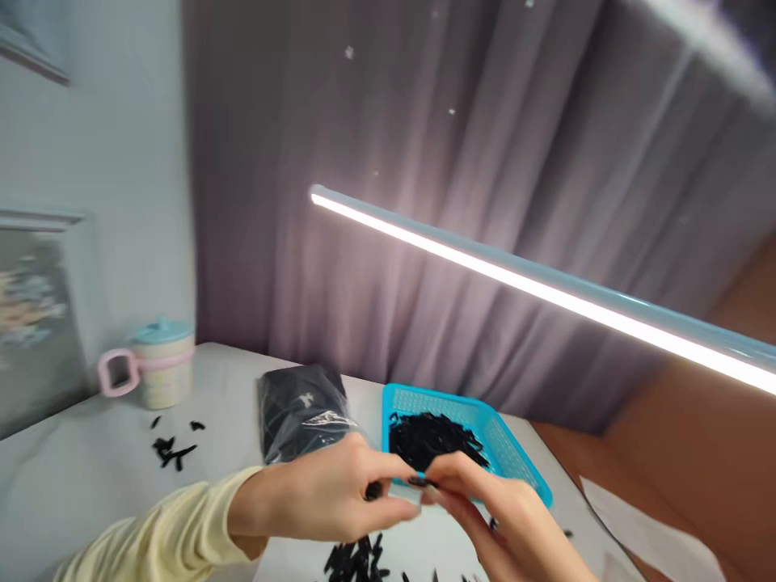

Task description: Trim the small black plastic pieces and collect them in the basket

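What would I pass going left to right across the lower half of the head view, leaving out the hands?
Framed picture, lidded mug with a pink handle, clear bag of dark material, blue tray holding black pieces, white sheet.

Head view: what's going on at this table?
The left hand and right hand meet at a small black piece; the exact grip is unclear. Similar pieces lie in a blue basket beyond the hands, in a loose heap on the white table, and in a cluster near a lidded mug.
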The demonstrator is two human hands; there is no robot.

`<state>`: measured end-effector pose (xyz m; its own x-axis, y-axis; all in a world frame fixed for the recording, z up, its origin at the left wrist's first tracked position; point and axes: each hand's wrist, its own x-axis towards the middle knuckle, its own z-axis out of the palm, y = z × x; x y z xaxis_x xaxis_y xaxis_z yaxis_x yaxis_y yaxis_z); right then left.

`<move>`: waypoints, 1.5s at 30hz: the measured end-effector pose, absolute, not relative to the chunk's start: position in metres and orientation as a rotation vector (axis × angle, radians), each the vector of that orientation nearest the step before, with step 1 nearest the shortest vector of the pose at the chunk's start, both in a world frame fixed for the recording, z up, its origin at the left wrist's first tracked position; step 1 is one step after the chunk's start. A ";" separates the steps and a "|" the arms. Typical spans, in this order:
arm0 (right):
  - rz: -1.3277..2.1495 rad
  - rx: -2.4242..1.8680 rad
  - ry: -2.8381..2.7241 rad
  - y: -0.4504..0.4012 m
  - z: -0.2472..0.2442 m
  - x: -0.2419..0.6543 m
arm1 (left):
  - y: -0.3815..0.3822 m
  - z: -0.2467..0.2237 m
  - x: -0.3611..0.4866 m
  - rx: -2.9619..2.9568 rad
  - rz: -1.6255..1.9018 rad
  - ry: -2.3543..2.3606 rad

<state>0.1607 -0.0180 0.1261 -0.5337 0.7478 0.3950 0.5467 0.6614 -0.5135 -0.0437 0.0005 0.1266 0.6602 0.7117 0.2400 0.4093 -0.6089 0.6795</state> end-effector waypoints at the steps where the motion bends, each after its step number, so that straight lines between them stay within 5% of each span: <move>1: 0.456 -0.987 -2.264 -0.020 0.134 0.160 | -0.001 0.137 -0.043 2.345 0.677 0.870; 37: 1.291 -0.944 -2.154 -0.020 0.166 0.175 | -0.004 0.129 -0.044 2.809 0.926 0.504; 45: 1.240 -1.026 -2.134 -0.018 0.166 0.174 | -0.007 0.132 -0.043 2.664 0.913 0.655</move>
